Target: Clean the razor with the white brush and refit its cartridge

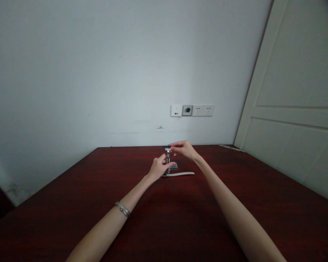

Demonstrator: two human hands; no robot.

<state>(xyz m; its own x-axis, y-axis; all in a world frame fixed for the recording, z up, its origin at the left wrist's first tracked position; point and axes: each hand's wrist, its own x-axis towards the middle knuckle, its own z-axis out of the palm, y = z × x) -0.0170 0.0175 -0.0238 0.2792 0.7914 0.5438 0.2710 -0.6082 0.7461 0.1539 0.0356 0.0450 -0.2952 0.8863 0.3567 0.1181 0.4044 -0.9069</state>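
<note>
A small razor (168,155) with a silver handle and a dark head stands upright above the dark red table (164,218). My left hand (159,167) is closed around the lower part of its handle. My right hand (183,149) pinches the dark head at the top with thumb and fingertips. Just behind the left hand lies a small dark flat piece (174,166) on the table, and a white curved strip (180,174) lies beside it. A silver bracelet (123,209) is on my left wrist.
The table runs up to a white wall with a row of sockets (192,110). A white door (295,105) stands at the right. A thin pale object (231,147) lies at the table's far right edge.
</note>
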